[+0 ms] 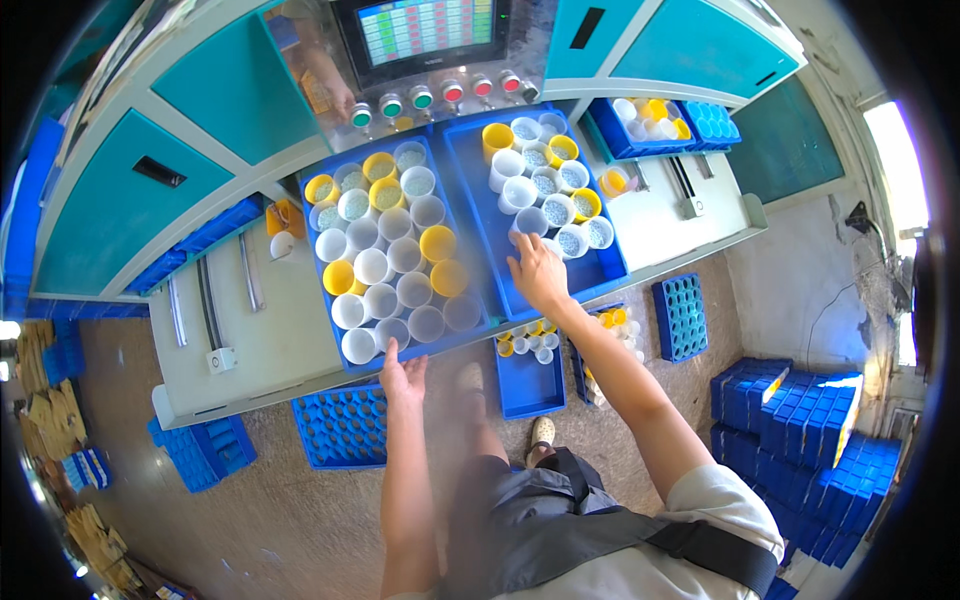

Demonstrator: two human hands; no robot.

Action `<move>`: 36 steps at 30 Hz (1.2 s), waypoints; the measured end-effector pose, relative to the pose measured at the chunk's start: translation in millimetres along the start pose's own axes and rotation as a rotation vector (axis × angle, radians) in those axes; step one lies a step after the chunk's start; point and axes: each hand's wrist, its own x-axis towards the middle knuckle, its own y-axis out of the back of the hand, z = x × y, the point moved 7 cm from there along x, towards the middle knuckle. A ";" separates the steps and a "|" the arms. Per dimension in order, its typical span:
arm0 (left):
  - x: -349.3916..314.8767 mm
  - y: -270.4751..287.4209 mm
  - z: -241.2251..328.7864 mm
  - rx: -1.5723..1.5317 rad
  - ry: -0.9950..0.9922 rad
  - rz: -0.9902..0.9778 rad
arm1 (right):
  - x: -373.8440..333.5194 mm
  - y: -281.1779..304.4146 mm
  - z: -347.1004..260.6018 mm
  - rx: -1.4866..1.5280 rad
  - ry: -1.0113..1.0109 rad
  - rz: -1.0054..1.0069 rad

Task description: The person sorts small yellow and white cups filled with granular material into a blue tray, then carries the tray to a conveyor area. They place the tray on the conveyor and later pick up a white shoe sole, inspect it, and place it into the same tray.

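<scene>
I see the right hand (541,277) at a white cup (531,222) in the right tray (477,203) — pinching or not, I cannot tell. Left hand (403,380) is spread beside left tray (335,165); its far cups (387,194) look filled, nearer ones empty.

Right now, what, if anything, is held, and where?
Right hand at a cup, near side; left hand at the left tray, near edge. Whether either grips cannot be told.
</scene>
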 end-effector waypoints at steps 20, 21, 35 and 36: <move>-62.5 102.2 -49.8 0.123 0.030 0.196 | 20.9 -25.6 -71.1 0.247 0.131 -0.133; -68.6 108.2 -56.5 0.154 -0.013 0.170 | 22.7 -25.9 -80.2 0.246 0.180 -0.100; -114.4 -36.6 137.6 1.421 -1.082 -0.218 | 69.4 -131.9 -129.4 -0.163 0.224 -0.308; -94.0 -66.3 145.0 1.467 -1.130 -0.195 | 69.7 -134.0 -125.9 -0.172 0.225 -0.303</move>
